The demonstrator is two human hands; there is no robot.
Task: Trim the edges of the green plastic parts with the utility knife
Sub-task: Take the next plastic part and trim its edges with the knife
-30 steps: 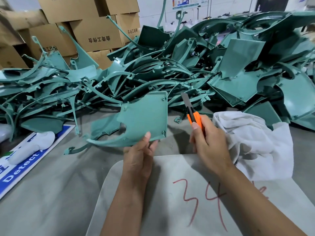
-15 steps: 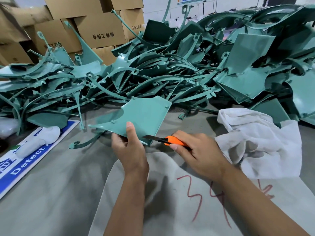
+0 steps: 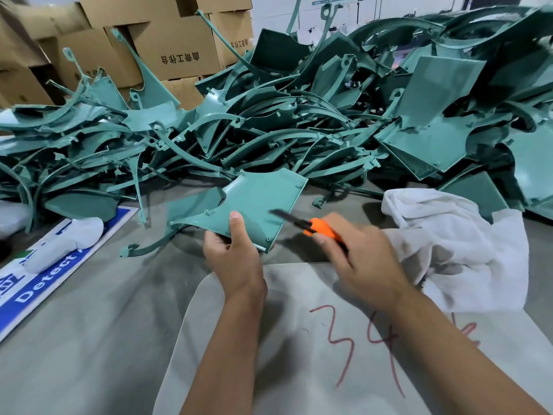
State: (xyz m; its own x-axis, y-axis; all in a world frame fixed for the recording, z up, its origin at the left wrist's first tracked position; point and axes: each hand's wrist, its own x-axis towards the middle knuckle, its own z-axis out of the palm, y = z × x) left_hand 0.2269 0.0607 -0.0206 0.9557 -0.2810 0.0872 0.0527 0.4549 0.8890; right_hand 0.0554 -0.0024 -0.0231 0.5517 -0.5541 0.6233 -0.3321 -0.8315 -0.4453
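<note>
Flat green moulded plastic panel (image 3: pixel 263 202), seemingly light, stiff, sharp-edged: held above the grey table (image 3: pixel 89 324), left hand (image 3: pixel 235 259) pinching its near corner, right hand (image 3: pixel 362 262) gripping the orange-handled utility knife (image 3: pixel 311 226) at its right edge.

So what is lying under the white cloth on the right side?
The white cloth rests on the grey table and overlaps the pale sheet marked in red. Its far corner touches the green parts pile. Whatever lies beneath its bunched folds is covered.
</note>
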